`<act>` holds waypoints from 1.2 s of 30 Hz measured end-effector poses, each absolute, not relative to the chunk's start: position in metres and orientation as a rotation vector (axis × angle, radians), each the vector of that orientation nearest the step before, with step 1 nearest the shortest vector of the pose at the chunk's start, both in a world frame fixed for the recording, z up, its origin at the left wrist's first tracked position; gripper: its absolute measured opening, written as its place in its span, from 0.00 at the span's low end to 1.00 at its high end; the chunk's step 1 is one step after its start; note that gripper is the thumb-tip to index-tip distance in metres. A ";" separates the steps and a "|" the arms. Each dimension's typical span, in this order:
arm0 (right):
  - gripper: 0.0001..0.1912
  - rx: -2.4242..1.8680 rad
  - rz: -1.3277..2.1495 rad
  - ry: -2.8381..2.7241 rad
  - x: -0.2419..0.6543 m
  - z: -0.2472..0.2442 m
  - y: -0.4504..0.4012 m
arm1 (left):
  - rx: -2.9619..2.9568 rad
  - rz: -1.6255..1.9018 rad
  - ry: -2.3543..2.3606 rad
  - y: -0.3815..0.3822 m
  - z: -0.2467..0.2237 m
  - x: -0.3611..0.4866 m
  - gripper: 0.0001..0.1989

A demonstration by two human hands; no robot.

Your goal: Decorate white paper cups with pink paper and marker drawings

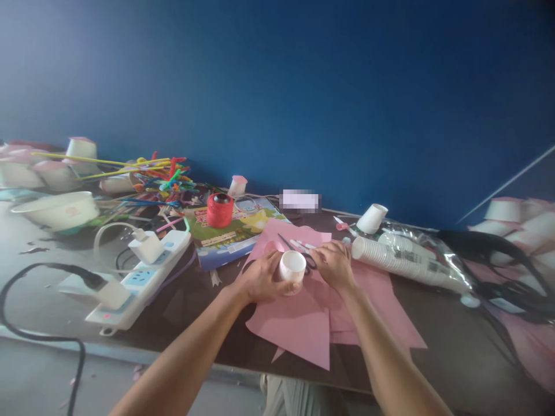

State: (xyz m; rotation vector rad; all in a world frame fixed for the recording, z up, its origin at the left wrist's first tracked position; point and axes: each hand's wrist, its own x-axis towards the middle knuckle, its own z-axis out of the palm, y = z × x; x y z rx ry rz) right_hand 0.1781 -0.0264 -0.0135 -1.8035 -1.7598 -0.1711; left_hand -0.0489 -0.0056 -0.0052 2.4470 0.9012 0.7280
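My left hand (264,278) is wrapped around a white paper cup (292,264) with its open mouth facing up. The cup is over sheets of pink paper (299,332) on the dark table. Just to the right, my right hand (333,263) has its fingers curled together over the paper; what they hold, if anything, is hidden. A pair of scissors with dark handles (310,264) lies between the hands, partly behind the cup. Thin white sticks or pens (299,244) lie beside the right fingertips.
A stack of paper cups (390,260) in clear plastic lies right, near an upturned cup (372,218). Red thread (219,211) stands on a colourful book (236,231). At left are a power strip (145,277), pipe cleaners (167,173) and a bowl (58,211).
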 end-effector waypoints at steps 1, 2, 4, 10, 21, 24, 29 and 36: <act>0.17 -1.798 -0.171 -1.765 0.178 -0.014 -0.026 | 2.443 0.713 0.904 -0.006 -0.004 -0.049 0.27; 0.17 -1.791 -0.171 -1.770 0.179 -0.015 -0.026 | 2.439 0.700 0.907 -0.006 -0.003 -0.049 0.27; 0.17 -1.762 -0.182 -1.768 0.179 -0.015 -0.025 | 2.427 0.684 0.906 -0.007 -0.001 -0.049 0.27; 0.17 -1.614 -0.221 -1.558 0.181 -0.007 -0.030 | 2.411 0.627 0.948 -0.007 0.004 -0.048 0.26; 0.19 -1.739 0.049 -0.839 0.223 0.005 -0.034 | 2.426 0.593 1.002 -0.006 0.003 -0.048 0.24; 0.18 -1.848 0.039 -0.961 0.224 0.008 -0.035 | 2.429 0.592 1.008 -0.006 0.004 -0.047 0.24; 0.17 -2.073 -0.095 -1.089 0.225 0.005 -0.036 | 2.414 0.614 0.982 -0.005 0.001 -0.048 0.26; 0.20 -2.283 -0.019 -1.278 0.229 0.000 -0.024 | 2.377 0.600 0.958 -0.007 0.004 -0.048 0.26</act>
